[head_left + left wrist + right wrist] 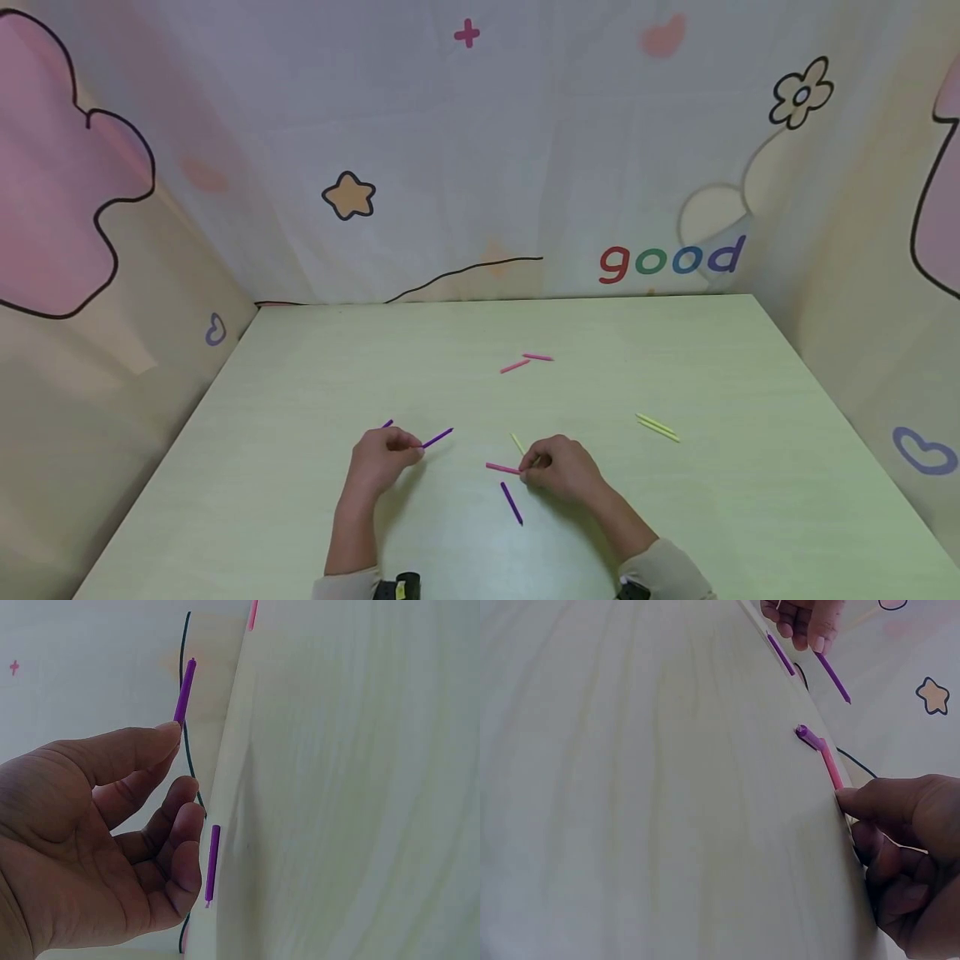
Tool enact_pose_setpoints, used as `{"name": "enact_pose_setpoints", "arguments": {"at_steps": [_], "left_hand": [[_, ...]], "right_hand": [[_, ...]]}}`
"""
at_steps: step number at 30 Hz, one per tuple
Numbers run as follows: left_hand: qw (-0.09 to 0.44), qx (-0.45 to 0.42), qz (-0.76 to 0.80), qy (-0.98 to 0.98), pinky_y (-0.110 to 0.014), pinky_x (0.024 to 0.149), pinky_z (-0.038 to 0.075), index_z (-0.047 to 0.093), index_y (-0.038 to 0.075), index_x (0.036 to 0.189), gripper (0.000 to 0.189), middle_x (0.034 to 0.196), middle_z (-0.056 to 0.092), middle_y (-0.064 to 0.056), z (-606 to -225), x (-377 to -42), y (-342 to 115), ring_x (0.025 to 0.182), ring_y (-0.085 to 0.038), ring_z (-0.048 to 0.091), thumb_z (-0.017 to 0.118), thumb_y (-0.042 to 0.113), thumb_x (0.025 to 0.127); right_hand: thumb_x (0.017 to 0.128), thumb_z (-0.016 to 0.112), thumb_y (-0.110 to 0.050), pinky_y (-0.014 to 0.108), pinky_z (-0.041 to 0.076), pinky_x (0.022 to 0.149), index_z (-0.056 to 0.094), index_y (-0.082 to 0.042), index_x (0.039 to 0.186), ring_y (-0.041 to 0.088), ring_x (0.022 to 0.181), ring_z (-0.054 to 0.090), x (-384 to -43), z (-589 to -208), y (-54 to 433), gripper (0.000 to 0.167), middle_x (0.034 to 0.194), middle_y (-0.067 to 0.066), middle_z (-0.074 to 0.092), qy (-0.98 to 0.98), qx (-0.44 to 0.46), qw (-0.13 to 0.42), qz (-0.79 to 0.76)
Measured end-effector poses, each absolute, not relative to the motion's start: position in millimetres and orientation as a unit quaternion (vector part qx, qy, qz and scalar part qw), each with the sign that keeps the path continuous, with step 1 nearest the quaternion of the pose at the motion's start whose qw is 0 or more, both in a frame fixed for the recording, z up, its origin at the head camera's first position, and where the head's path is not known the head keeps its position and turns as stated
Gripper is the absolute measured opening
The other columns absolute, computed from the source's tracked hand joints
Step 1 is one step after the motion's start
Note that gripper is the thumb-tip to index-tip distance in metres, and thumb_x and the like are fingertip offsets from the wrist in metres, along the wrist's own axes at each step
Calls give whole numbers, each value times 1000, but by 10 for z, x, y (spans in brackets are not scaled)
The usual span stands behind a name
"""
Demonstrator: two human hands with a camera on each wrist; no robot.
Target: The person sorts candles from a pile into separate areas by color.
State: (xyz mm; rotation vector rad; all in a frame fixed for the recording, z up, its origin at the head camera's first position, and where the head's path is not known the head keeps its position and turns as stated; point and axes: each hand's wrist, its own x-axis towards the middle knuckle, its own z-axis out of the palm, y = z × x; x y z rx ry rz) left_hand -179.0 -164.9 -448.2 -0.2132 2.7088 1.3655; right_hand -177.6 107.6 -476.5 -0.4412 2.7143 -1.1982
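My left hand (384, 458) pinches a slim purple candle (438, 437) between thumb and index finger, lifted off the table; the left wrist view shows its other fingers loosely curled. A second purple candle (213, 862) lies on the table beside that hand, mostly covered by it in the head view. My right hand (561, 471) pinches a pink candle (502, 468) by its right end, low over the tabletop. Another purple candle (512, 503) lies just in front of the pink one. Behind the right fingers a yellow candle (517, 443) is partly hidden.
Two pink candles (515, 366) lie farther back on the pale wood-grain table (315, 367). To the right, yellow candles (657, 427) lie side by side. A printed cloth backdrop (465, 150) stands along the table's back and sides.
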Motion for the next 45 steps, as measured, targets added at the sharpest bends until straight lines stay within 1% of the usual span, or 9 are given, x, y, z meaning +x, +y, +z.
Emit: {"name": "enact_pose_setpoints", "arguments": {"at_steps": [6, 14, 20, 24, 28, 34, 45], "left_hand": [[48, -77, 450, 888, -33, 64, 42, 70, 6, 85, 6, 80, 62, -2, -4478, -1780, -1717, 77, -20, 52, 70, 8, 80], [43, -99, 455, 884, -34, 67, 42, 69, 5, 87, 7, 83, 62, -3, -4497, -1777, -1817, 80, -22, 52, 69, 8, 81], [46, -116, 460, 879, -36, 69, 42, 69, 5, 89, 8, 87, 61, -5, -4506, -1754, -1883, 82, -24, 51, 69, 9, 82], [45, -123, 459, 879, -35, 70, 42, 69, 6, 89, 7, 89, 61, -5, -4526, -1736, -1930, 84, -25, 50, 68, 10, 83], [41, -125, 458, 879, -35, 70, 42, 69, 5, 90, 8, 90, 61, -6, -4533, -1718, -1982, 86, -25, 50, 67, 10, 84], [29, -127, 454, 881, -34, 67, 40, 69, 3, 90, 9, 89, 61, -7, -4517, -1706, -2064, 84, -25, 49, 66, 9, 84], [24, -149, 449, 881, -33, 67, 39, 68, 1, 95, 15, 91, 60, -10, -4536, -1703, -2196, 85, -26, 49, 66, 12, 84]], "right_hand": [[75, 73, -7, 26, 36, 52, 71, -12, 77, 9, 56, 45, -1780, -4773, 1086, 6, 60, -9, 53, 902, -152, 61, -400], [75, 73, -8, 27, 37, 54, 71, -12, 77, 9, 57, 46, -1794, -4779, 1088, 5, 62, -9, 54, 903, -152, 64, -397], [74, 73, -8, 26, 37, 53, 70, -16, 75, 8, 57, 46, -1804, -4798, 1092, 8, 61, -11, 54, 905, -149, 62, -393], [74, 72, -8, 26, 38, 53, 71, -16, 75, 8, 57, 46, -1810, -4798, 1092, 8, 61, -11, 54, 906, -149, 63, -392], [74, 73, -8, 26, 38, 54, 71, -15, 75, 8, 57, 46, -1809, -4797, 1090, 7, 61, -11, 54, 906, -147, 64, -393], [74, 73, -8, 27, 37, 54, 71, -15, 75, 9, 57, 46, -1799, -4799, 1086, 7, 61, -10, 54, 903, -152, 60, -397], [74, 73, -8, 27, 38, 55, 70, -15, 75, 9, 59, 46, -1796, -4799, 1079, 8, 63, -10, 54, 904, -151, 63, -394]]}}
